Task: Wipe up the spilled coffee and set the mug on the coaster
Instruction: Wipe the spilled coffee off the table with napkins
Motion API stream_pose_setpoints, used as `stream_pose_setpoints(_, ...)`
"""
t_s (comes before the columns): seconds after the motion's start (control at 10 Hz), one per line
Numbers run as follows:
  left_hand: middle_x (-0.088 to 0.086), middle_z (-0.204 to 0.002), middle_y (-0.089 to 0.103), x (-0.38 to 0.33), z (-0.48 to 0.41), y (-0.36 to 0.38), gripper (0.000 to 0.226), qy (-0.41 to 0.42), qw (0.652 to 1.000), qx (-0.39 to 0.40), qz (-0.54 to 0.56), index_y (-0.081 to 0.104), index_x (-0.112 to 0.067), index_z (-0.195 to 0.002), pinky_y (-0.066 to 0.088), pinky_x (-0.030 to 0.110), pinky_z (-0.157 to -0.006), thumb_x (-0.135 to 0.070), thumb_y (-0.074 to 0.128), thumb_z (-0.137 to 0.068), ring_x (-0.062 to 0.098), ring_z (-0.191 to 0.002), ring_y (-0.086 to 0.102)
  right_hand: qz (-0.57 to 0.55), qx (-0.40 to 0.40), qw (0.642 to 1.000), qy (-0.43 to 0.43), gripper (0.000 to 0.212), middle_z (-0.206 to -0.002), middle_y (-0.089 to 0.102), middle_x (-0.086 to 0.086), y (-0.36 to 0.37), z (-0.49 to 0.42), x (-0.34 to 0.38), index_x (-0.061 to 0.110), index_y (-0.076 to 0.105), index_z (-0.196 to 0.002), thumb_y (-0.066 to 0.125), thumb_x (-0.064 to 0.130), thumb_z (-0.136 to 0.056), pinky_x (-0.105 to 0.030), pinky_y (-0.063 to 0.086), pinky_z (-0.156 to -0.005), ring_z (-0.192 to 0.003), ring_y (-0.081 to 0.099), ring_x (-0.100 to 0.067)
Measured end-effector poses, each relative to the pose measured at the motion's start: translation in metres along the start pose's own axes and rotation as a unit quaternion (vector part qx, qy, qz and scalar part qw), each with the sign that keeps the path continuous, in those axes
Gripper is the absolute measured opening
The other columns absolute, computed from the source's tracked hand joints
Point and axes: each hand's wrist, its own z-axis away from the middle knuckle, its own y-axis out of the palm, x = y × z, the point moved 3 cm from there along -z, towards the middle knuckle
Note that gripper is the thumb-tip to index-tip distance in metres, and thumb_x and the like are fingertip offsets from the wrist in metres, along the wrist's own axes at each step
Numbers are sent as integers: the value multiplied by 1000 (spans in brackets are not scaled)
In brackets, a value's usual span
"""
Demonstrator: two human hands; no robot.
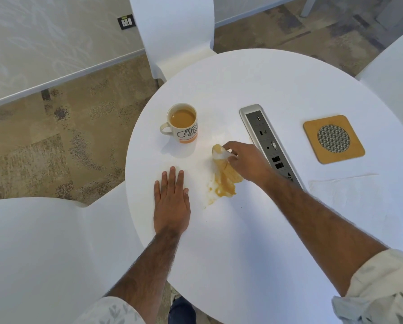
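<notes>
Right, the right hand (245, 160) is down at the spill, fingers curled over a crumpled tissue (220, 154) and pinching it against the bench (242, 242). The far end of that wad is soaked tan and the part under the fingers is white. The spilled coffee (226, 184) lies just near of the tissue as a milky brown puddle in the middle of the round white top, with thin smears and droplets trailing off its near-left edge.

Over on the left, the left hand (171, 202) lies flat, palm down, fingers straight and close together. It holds nothing and rests on the bench just left of the puddle, apart from it.

The mug (184, 123) stands upright on the bench, far and left of the spill, with its handle pointing left and pale coffee inside. It has dark lettering and an orange band at the base.

The coaster (333, 139) sits well apart from it on the right side, a tan square with rounded corners and a round mesh centre. Between the spill and the coaster runs a silver socket panel (268, 141) set into the top, and the right wrist crosses just beside it.

Near of the coaster a flat white napkin (345, 190) lies spread on the bench. White chairs stand round it — one chair (172, 31) at the far side, another chair (44, 253) near left.
</notes>
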Motion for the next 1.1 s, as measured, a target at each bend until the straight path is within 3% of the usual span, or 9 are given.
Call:
stream_pose_setpoints(0.1, 5, -172, 14, 1, 0, 1, 55, 0, 1000, 3, -1, 20, -20, -162, 11, 49, -128, -28, 26, -108, 27, -159, 10, 133, -4, 988, -75, 44, -108, 58, -6, 8, 1, 5, 30, 64, -129, 49, 8, -95, -35, 46, -67, -88, 65, -32)
stream_pose_setpoints(0.2, 5, -172, 14, 1, 0, 1, 55, 0, 1000, 2, 1, 20, -20, -162, 11, 49, -128, -28, 26, -108, 27, -159, 10, 257, 59, 946, -188, 50, -116, 54, -8, 29, 11, 10, 33, 61, -136, 52, 8, -94, -34, 40, -67, -97, 62, -31)
stream_pose_setpoints(0.3, 5, -172, 14, 1, 0, 1, 55, 0, 1000, 3, 0, 20, -20, -162, 11, 49, -128, -29, 25, -108, 27, -159, 10, 272, 73, 931, -232, 43, -117, 56, -4, 35, 19, 10, 33, 68, -126, 56, 9, -93, -33, 42, -67, -105, 61, -28)
stream_pose_setpoints(0.4, 6, -172, 15, 1, 0, 1, 55, -2, 1000, 3, 0, 20, -20, -162, 12, 49, -128, -29, 25, -108, 27, -159, 11, 248, 74, 936, -238, 29, -112, 58, -1, 38, 31, 3, 26, 76, -104, 62, 6, -88, -33, 44, -63, -106, 59, -25)
stream_pose_setpoints(0.5, 6, -172, 15, 0, 0, 1, 55, -2, 1000, 5, -2, 20, -20, -162, 13, 50, -128, -30, 24, -108, 27, -159, 11, 245, 72, 933, -254, 20, -108, 59, -3, 42, 43, 0, 16, 74, -96, 59, 8, -86, -34, 43, -59, -99, 58, -26)
stream_pose_setpoints(0.7, 6, -172, 15, 1, -1, 1, 54, -2, 1000, 4, 1, 21, -19, -162, 12, 50, -128, -29, 26, -108, 28, -159, 10, 199, 7, 964, -175, 35, -107, 59, -6, 49, 55, -10, 12, 58, -117, 65, 32, -88, -37, 52, -56, -92, 59, -27)
stream_pose_setpoints(0.8, 5, -172, 14, 0, 0, 0, 56, -1, 1000, 5, -4, 20, -20, -162, 11, 49, -129, -32, 17, -107, 27, -159, 9, 265, -20, 952, -154, 54, -101, 61, -11, 64, 52, -9, 12, 59, -127, 79, 24, -78, -37, 52, -52, -84, 61, -30)
stream_pose_setpoints(1.0, 6, -172, 15, 0, 0, 0, 56, 2, 1000, 5, -2, 21, -20, -162, 11, 49, -128, -32, 19, -107, 28, -159, 11, 259, -2, 955, -142, 28, -100, 57, -11, 60, 43, -6, 11, 66, -106, 72, 5, -79, -35, 40, -54, -86, 58, -31)
stream_pose_setpoints(1.1, 6, -172, 15, -1, 0, -2, 57, 0, 1000, 3, 5, 21, -20, -161, 11, 50, -128, -33, 16, -106, 28, -159, 11, 212, 4, 967, -142, 25, -104, 55, -10, 50, 37, -1, 13, 64, -111, 62, 4, -88, -35, 39, -59, -91, 56, -30)
